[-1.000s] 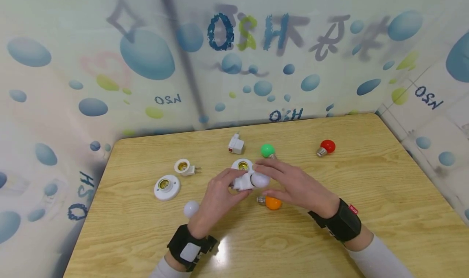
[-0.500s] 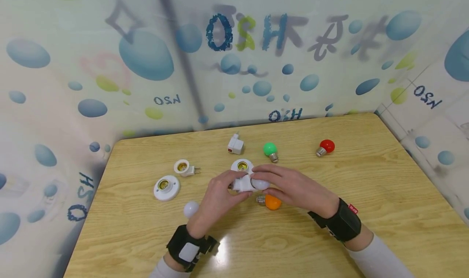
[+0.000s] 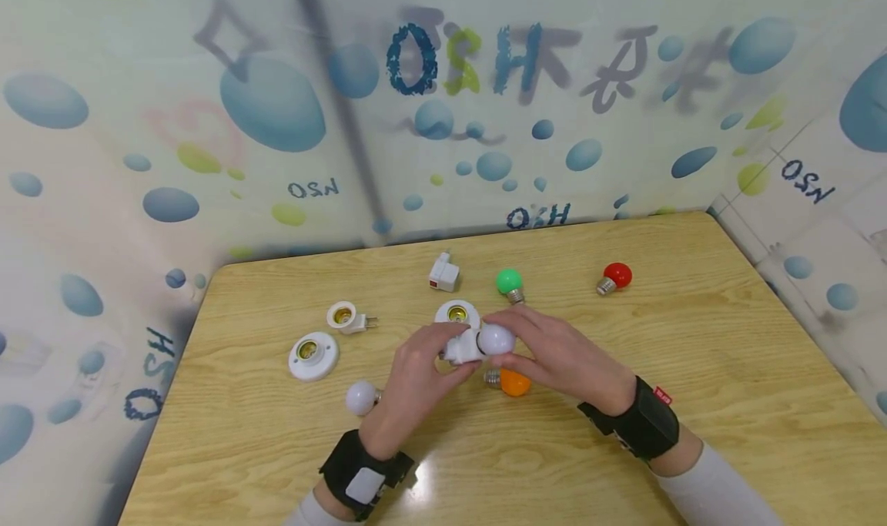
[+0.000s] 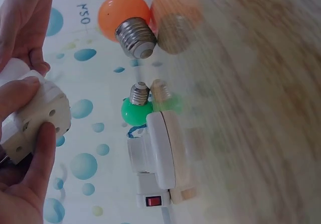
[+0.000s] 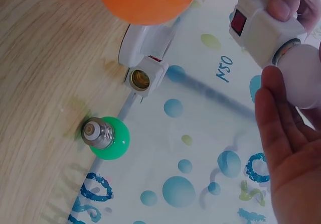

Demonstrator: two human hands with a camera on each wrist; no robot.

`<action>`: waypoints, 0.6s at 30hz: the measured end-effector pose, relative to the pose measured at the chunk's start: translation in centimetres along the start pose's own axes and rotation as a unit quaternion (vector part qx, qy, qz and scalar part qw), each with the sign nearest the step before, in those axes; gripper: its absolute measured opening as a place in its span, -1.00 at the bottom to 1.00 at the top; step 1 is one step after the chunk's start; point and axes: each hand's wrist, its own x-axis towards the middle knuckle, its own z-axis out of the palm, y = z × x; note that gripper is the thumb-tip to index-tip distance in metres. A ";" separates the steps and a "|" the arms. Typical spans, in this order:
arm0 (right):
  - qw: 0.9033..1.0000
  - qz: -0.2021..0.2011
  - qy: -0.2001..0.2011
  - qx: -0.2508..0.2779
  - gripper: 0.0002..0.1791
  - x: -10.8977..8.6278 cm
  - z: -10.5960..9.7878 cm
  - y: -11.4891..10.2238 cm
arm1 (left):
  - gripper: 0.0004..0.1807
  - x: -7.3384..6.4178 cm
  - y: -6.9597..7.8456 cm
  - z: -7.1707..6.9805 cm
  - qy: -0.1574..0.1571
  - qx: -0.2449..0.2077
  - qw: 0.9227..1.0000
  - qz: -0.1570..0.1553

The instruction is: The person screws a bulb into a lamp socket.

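Observation:
My left hand (image 3: 409, 383) grips a white plug-in lamp socket (image 3: 460, 347) with thumb and fingers, held above the table. A red switch shows on this lamp socket (image 5: 258, 25) in the right wrist view, and small holes in its casing face the left wrist camera. At the socket's mouth sits a white light bulb (image 3: 497, 340), its base mostly inside, with a dark rim visible around the joint. My right hand (image 3: 571, 356) pinches the bulb between thumb and fingers. Below the hands lies an orange bulb (image 3: 516, 383); just behind them stands a round white lamp holder (image 3: 442, 310), partly covered.
On the wooden table (image 3: 693, 356) lie a green bulb (image 3: 509, 281), a red bulb (image 3: 618, 274) and a switched white plug socket (image 3: 445, 274) toward the back. At left are another round lamp holder (image 3: 320, 367), a pronged socket (image 3: 356, 323) and a second white bulb (image 3: 360, 397).
The right hand's fingers have shifted around the bulb, covering more of it half a second ago and less now. The left hand keeps its grip on the socket.

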 end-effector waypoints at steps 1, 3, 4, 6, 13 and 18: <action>1.000 0.005 0.005 -0.005 -0.39 0.0 0.1 -0.1 | -0.50 0.0 0.0 0.1 0.007 0.006 1.000 0.006; 1.000 0.013 0.014 -0.010 -0.37 0.0 0.3 -0.2 | -0.50 -0.1 0.0 0.1 0.017 0.015 1.000 0.015; 1.000 0.015 0.018 -0.011 -0.36 0.1 0.4 -0.2 | -0.50 -0.1 0.1 0.1 0.019 0.018 0.999 0.017; 0.999 0.020 0.024 -0.012 -0.35 0.1 0.5 -0.3 | -0.51 -0.2 0.1 0.1 0.021 0.020 0.999 0.017; 1.000 0.017 -0.010 -0.009 -0.23 0.0 0.0 0.3 | -0.52 0.2 0.0 -0.5 -0.028 -0.048 0.996 -0.062; 0.999 -0.011 -0.046 0.013 -0.22 -0.1 -0.8 0.4 | -0.51 0.4 -0.5 -1.1 -0.082 -0.108 0.985 -0.111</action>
